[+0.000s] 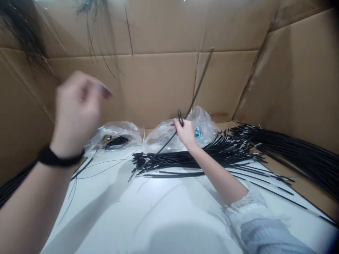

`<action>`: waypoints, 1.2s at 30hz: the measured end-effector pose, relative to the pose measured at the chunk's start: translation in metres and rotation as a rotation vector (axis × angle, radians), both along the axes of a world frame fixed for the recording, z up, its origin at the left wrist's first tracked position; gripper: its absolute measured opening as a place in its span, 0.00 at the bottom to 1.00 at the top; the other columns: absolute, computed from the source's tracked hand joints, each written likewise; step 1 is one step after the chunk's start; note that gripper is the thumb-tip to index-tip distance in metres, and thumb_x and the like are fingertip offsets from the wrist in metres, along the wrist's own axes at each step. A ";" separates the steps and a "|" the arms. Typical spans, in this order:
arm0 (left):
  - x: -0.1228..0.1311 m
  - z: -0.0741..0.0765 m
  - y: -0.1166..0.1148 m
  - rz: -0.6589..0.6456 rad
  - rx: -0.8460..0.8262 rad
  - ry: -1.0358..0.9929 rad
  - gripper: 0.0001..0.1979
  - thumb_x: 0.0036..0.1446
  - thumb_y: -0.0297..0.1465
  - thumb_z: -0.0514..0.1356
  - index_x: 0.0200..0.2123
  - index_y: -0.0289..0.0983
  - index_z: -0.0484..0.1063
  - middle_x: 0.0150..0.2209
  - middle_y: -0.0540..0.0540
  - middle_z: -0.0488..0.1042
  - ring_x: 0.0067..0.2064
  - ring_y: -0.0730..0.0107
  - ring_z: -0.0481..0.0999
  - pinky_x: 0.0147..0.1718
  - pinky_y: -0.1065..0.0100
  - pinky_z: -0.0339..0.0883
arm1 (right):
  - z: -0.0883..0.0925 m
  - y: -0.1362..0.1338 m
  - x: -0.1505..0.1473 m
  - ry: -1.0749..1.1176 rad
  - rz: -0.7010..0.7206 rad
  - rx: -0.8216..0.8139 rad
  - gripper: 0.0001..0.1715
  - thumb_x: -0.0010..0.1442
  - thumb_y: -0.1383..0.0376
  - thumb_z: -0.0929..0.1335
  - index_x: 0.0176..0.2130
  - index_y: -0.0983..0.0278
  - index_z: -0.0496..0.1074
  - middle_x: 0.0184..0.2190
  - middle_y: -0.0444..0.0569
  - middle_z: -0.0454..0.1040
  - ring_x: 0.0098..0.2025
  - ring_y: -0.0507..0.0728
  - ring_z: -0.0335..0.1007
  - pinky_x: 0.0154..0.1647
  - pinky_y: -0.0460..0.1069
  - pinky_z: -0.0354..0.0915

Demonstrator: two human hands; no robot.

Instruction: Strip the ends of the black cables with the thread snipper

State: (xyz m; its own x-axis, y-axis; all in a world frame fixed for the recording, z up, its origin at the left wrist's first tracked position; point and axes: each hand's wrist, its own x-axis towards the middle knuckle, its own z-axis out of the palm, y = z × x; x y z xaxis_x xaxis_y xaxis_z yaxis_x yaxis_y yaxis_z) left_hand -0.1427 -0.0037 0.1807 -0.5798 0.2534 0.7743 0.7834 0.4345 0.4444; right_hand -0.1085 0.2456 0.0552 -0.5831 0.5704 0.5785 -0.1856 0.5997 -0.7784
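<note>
My right hand (185, 132) is closed around a long thin black cable (200, 83), which slants from the tabletop up past my fingers. A dark two-pronged piece (180, 118), looking like tweezer tips, pokes up from the same hand. Below that forearm lies a thick bundle of black cables (164, 160) with pale marks near their ends. Raised at the left, my left hand (79, 106) is blurred, its fingers curled and pinched together. A dark tip shows at its fingers, too smeared to name. A black band (60, 157) circles the left wrist.
Cardboard walls (159, 88) enclose the white tabletop (159, 211). Clear plastic bags (203, 123) stand along the back, one with blue bits, another with black parts (116, 141). More black cables (288, 148) lie at the right. Thin dark strands (23, 31) hang at the upper left.
</note>
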 end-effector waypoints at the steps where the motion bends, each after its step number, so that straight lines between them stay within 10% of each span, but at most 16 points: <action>1: 0.010 -0.021 -0.002 -0.049 -0.213 -0.017 0.13 0.59 0.33 0.47 0.34 0.32 0.68 0.38 0.48 0.71 0.44 0.71 0.69 0.42 0.69 0.60 | 0.003 0.006 0.000 0.027 -0.037 -0.022 0.21 0.58 0.57 0.61 0.28 0.70 0.74 0.22 0.50 0.71 0.26 0.52 0.65 0.30 0.45 0.57; 4: 0.031 -0.081 -0.004 -0.253 -0.664 -0.256 0.17 0.57 0.40 0.52 0.46 0.36 0.67 0.44 0.43 0.73 0.43 0.64 0.72 0.40 0.65 0.64 | 0.005 0.017 0.001 0.059 -0.105 -0.062 0.22 0.58 0.56 0.61 0.29 0.70 0.74 0.21 0.51 0.69 0.25 0.52 0.63 0.28 0.46 0.56; 7: 0.036 -0.112 -0.008 -0.263 -0.679 -0.316 0.16 0.60 0.38 0.47 0.46 0.38 0.66 0.40 0.42 0.75 0.38 0.64 0.74 0.34 0.67 0.65 | 0.005 0.017 0.001 0.064 -0.116 -0.072 0.22 0.58 0.56 0.60 0.28 0.69 0.73 0.21 0.51 0.69 0.24 0.52 0.62 0.28 0.46 0.56; 11: 0.028 -0.112 -0.024 -0.166 -0.720 -0.282 0.17 0.61 0.32 0.41 0.35 0.37 0.69 0.28 0.45 0.74 0.29 0.67 0.72 0.30 0.68 0.62 | 0.018 -0.002 -0.010 0.027 -0.013 -0.042 0.21 0.58 0.58 0.61 0.27 0.70 0.73 0.21 0.51 0.69 0.25 0.52 0.64 0.31 0.46 0.57; 16: 0.022 -0.111 -0.043 0.070 -0.814 -0.189 0.18 0.61 0.33 0.42 0.49 0.32 0.62 0.39 0.37 0.75 0.41 0.58 0.73 0.39 0.61 0.63 | 0.039 -0.070 -0.049 -0.028 0.163 -0.025 0.18 0.57 0.61 0.63 0.24 0.69 0.73 0.22 0.51 0.72 0.28 0.52 0.68 0.34 0.45 0.58; 22: 0.002 -0.118 -0.077 0.368 -0.819 -0.336 0.16 0.58 0.28 0.40 0.39 0.34 0.66 0.35 0.39 0.74 0.35 0.60 0.73 0.35 0.65 0.63 | 0.040 -0.154 -0.066 -0.127 0.607 0.002 0.19 0.61 0.58 0.59 0.30 0.68 0.71 0.19 0.45 0.69 0.21 0.50 0.66 0.26 0.43 0.59; 29: -0.029 -0.098 -0.178 0.490 -0.653 -0.416 0.14 0.59 0.35 0.43 0.34 0.37 0.66 0.38 0.44 0.74 0.38 0.63 0.71 0.36 0.71 0.59 | 0.003 -0.110 -0.013 -0.144 0.625 0.263 0.20 0.62 0.56 0.58 0.27 0.66 0.66 0.17 0.42 0.63 0.20 0.48 0.60 0.24 0.43 0.55; 36: -0.040 -0.126 -0.186 0.431 -0.584 -0.474 0.10 0.55 0.35 0.50 0.29 0.37 0.68 0.30 0.46 0.74 0.32 0.62 0.70 0.34 0.70 0.57 | -0.053 -0.068 0.039 -0.444 0.609 0.409 0.18 0.62 0.61 0.58 0.26 0.65 0.65 0.24 0.47 0.70 0.27 0.52 0.64 0.29 0.46 0.57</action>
State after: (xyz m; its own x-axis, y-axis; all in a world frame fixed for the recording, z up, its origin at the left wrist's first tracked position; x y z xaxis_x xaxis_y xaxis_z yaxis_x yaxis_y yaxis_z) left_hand -0.1823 -0.1898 0.0542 -0.9453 0.2193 0.2413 0.2869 0.9113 0.2955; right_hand -0.0692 0.1772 0.0026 -0.9414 -0.1189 0.3157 -0.2951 0.7439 -0.5996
